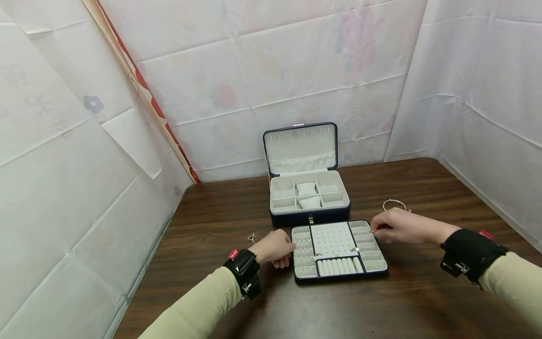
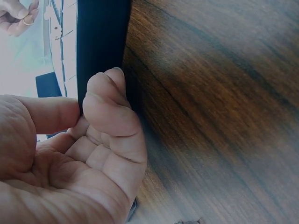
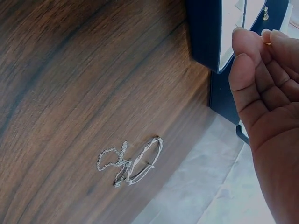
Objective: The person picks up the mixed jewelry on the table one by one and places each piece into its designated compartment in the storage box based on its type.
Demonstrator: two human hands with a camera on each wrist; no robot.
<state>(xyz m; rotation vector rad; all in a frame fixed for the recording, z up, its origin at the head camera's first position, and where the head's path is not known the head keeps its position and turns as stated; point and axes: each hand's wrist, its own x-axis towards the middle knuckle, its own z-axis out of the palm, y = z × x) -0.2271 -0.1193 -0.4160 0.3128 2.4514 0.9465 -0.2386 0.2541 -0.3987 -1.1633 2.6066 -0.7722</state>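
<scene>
A dark blue jewellery tray with pale compartments lies on the wooden table in front of an open jewellery box. My left hand grips the tray's left edge; in the left wrist view its fingers curl against the dark side of the tray with the thumb on top. My right hand hovers over the tray's right side and pinches a small gold ring between thumb and fingertips. The ring shows as a thin gold glint there.
A silver bangle with a chain lies on the table to the right of the box, the bangle just behind my right hand. Another small chain lies left of the tray. White sheets wall the table on three sides.
</scene>
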